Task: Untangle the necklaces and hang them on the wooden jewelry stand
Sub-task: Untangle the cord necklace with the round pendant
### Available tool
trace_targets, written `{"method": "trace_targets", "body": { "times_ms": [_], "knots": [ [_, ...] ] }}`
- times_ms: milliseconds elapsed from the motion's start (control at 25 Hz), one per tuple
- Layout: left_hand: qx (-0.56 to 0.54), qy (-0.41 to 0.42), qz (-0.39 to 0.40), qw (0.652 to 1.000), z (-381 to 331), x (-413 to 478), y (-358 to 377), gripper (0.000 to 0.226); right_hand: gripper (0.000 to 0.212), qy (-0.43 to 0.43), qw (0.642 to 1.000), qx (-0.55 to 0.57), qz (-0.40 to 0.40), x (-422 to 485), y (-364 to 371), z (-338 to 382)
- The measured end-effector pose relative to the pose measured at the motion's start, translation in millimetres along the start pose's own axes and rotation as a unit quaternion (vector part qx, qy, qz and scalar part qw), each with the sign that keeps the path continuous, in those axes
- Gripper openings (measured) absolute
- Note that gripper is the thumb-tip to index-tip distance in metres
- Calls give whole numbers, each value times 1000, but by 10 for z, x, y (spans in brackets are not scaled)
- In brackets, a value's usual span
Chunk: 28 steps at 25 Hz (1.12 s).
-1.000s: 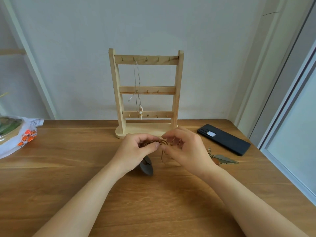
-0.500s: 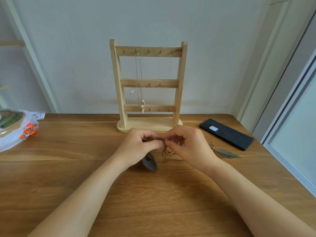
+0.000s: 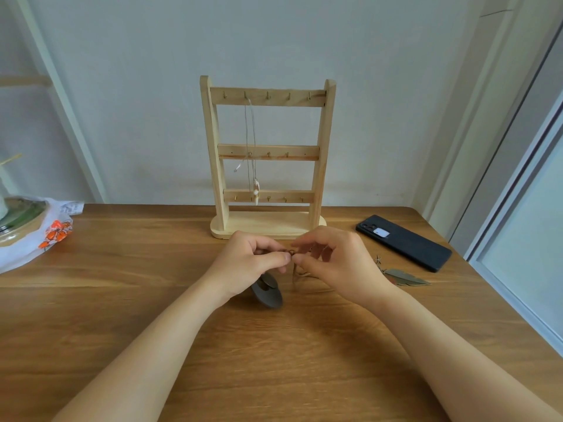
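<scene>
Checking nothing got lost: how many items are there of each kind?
Jewelry stand: 1
Necklace hung on it: 1
Brown cord necklace in both hands: 1
Dark oval pendant: 1
Feather pendant: 1
Phone: 1
Total: 6

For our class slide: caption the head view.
Both hands pinch a tangled brown cord before the wooden stand.

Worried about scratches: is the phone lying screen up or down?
Screen down: the phone shows its back, camera lenses visible at its far end.

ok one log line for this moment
stage: untangling | left hand + right hand: pinching brown cord necklace | wooden jewelry stand: one necklace hung
</scene>
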<state>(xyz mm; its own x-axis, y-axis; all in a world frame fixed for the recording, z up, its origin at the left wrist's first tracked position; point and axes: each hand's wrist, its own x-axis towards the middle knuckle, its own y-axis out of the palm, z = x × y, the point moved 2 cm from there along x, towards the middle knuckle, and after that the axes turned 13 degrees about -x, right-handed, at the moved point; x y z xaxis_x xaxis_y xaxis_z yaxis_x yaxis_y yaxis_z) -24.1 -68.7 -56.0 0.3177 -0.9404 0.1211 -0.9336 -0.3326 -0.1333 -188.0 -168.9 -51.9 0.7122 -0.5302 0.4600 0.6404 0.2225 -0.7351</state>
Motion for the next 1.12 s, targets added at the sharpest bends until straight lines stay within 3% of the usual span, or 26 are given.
{"method": "trace_targets", "body": {
  "times_ms": [200, 400, 560, 720, 920, 1040, 1120],
  "knots": [
    [6, -6, -17, 1000, -11, -2, 20, 8, 6, 100, 991, 73, -56, 35, -52, -99],
    [7, -8, -4, 1000, -20, -13, 23, 9, 11, 42, 999, 15, 2, -2, 8, -6],
    [8, -11, -14, 1000, -21, -8, 29, 8, 10, 144, 980, 129, -57, 34, -10, -89],
    [11, -12, -11, 1000, -14, -15, 37, 9, 7, 61, 997, 40, 11, -5, 14, 0],
    [24, -11, 8, 1000, -4, -15, 77, 10, 4, 149, 971, 185, 4, 10, 41, -20],
    [39, -3, 29, 999, 6, -17, 95, 11, 7, 120, 982, 125, 77, 5, 56, -6],
    [35, -2, 27, 999, 2, -11, 101, 11, 6, 114, 985, 102, 86, 14, 37, 0]
  ]
}}
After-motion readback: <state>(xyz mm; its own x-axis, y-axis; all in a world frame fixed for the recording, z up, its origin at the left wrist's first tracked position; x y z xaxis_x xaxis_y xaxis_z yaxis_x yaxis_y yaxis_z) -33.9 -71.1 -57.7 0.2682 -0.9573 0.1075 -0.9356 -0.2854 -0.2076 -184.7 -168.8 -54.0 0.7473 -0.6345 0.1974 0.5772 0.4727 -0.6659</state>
